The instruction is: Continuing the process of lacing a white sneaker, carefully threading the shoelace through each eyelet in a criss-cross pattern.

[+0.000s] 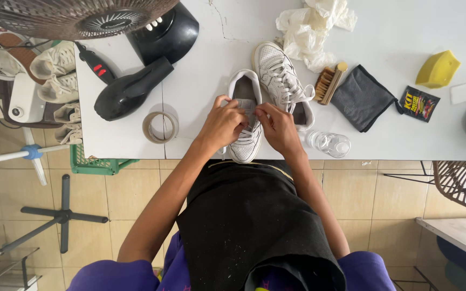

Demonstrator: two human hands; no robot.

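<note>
1. We look from one head-worn camera, straight down over our own lap.
2. It faces the white table (200, 81) edge — close, at arm's reach — with tiled floor (125, 199) below.

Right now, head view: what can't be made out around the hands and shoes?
- Fingertips of left hand and right hand: curled over the near shoe, grip unclear.
- Near shoe's tongue and laces: covered by both hands.
- Far shoe: heel behind right hand.
- Fan: cut by top edge.

Bright even daylight, soft shadows, wide-angle distortion
</note>
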